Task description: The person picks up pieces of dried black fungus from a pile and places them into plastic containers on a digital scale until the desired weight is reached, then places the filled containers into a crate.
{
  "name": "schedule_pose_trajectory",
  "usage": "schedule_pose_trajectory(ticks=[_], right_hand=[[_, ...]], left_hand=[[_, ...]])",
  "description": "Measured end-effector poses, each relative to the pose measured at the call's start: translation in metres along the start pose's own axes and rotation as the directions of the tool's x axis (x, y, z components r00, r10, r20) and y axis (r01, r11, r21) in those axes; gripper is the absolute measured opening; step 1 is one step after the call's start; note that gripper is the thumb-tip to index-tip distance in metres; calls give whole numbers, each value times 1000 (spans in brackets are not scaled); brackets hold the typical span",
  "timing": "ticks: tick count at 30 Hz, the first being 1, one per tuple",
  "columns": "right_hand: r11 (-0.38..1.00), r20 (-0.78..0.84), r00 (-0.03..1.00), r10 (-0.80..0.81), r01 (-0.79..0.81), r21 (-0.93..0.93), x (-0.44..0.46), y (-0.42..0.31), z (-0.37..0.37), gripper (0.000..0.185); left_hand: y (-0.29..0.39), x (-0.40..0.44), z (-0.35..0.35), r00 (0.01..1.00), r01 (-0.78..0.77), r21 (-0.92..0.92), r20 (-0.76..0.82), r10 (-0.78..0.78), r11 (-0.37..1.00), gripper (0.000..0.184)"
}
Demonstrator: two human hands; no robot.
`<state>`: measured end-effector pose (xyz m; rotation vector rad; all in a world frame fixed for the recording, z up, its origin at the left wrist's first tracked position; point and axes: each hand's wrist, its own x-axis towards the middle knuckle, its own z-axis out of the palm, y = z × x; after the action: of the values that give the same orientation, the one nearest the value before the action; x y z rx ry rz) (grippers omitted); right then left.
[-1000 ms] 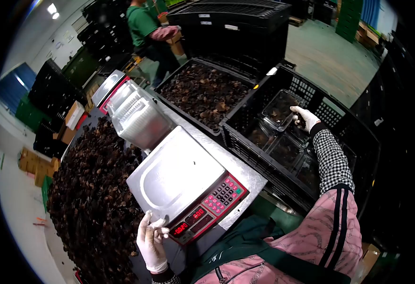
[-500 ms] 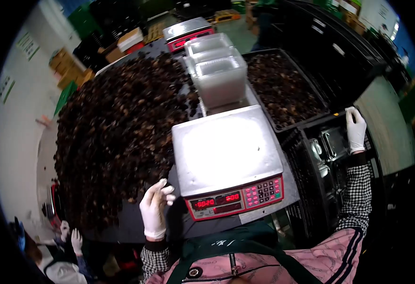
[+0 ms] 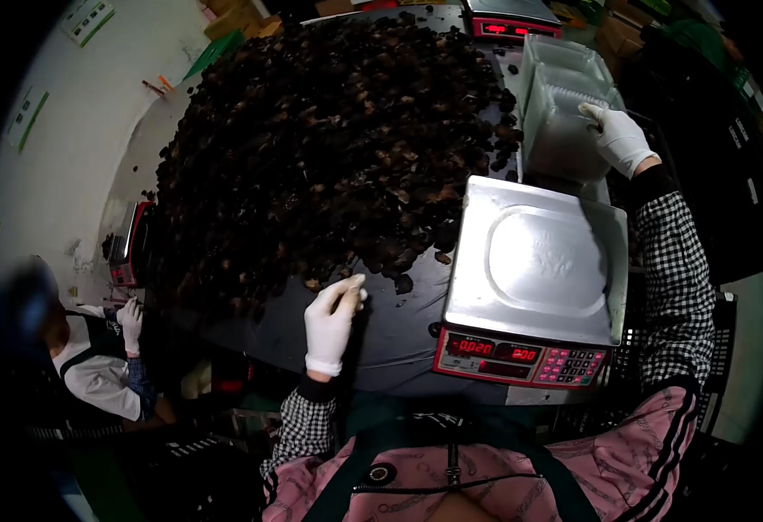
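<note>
My left hand (image 3: 329, 326), in a white glove, hovers over the dark tabletop at the near edge of a large heap of dark brown, mushroom-like pieces (image 3: 312, 157). Its fingers are loosely bent and a little apart, with nothing visible in them. My right hand (image 3: 621, 139), gloved too, is at the upper rim of the front stack of clear plastic containers (image 3: 564, 130), thumb and fingers around the rim. Between my hands stands a red electronic scale (image 3: 534, 261) with a bare metal platform. Its red display is lit and seems to read -0.020.
A second scale (image 3: 512, 19) stands at the far end of the table, and a third (image 3: 127, 248) at the left edge. A person (image 3: 103, 365) with white gloves is at the lower left. Black crates (image 3: 721, 148) are stacked on the right.
My right hand has moved from above the crate of containers at the right to the stack of clear containers. My view has turned, shifting the scale and heap rightward. The scale platform stays bare.
</note>
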<state>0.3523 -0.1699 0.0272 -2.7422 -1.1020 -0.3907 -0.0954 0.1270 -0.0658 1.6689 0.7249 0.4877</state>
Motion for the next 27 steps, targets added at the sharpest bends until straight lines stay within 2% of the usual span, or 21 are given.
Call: schedule_pose_trajectory(ticks=[1,2,3,5,7,9,11,13,15,17,18,19,21,22,23,25,26,27], right_hand=[[998,15,999,-48,48,-34,5,-7,-3,34],[998,130,991,-2,9,-59,5,-13,-13,26],[995,147,989,26,-11,-98,6,-20,-17,24],[982,168,982,85,-54,-182,6,-31,-21,19],[975,129,988,79,-50,-218,5,-31,-19,12],[966,118,990,77,-45,-256,6,-22,-15,12],[957,31,997,73,-61,-283,5,-24,-19,16],[959,-81,994,73,-93,-269,3,-25,-28,25],[973,-250,967,44,-98,-207,-8,-40,-49,19],[990,-405,911,-75,19,-141,-36,-72,-74,18],[991,-419,900,-122,84,-109,-54,-88,-84,22],[986,-435,885,-165,147,-76,-74,-104,-89,27],[969,-441,862,-248,227,-101,-114,-134,-90,34],[971,-383,892,-240,212,-116,-136,-145,-88,34],[971,-323,917,-233,200,-133,-156,-154,-83,35],[972,-321,920,-225,188,-141,-187,-168,-65,35],[976,-301,931,-208,175,-132,-200,-174,-59,36],[979,-281,941,-189,160,-123,-212,-180,-53,36]], left_hand=[[-6,10,6,973,-224,202,-10,230,954,18],[-10,17,13,932,-351,295,21,362,889,18],[-4,26,25,875,-466,387,64,481,796,19],[-6,46,48,764,-619,474,176,621,627,25],[-4,76,68,658,-692,588,274,702,419,31],[1,113,84,606,-685,667,299,737,293,35],[5,144,96,619,-642,742,353,701,193,40],[-7,167,101,672,-587,806,427,606,83,40],[-11,176,94,703,-596,803,513,492,14,31],[-7,168,81,671,-639,746,425,607,184,21],[-1,160,74,641,-659,687,301,706,305,16],[9,152,67,604,-673,649,205,770,355,19],[13,140,65,648,-656,524,24,761,543,22],[18,135,65,714,-653,441,87,694,616,24],[16,136,70,702,-685,428,173,691,589,23],[14,136,92,696,-699,475,280,661,534,23],[9,142,106,656,-735,482,328,680,477,23],[8,147,119,682,-719,535,423,596,444,35]])
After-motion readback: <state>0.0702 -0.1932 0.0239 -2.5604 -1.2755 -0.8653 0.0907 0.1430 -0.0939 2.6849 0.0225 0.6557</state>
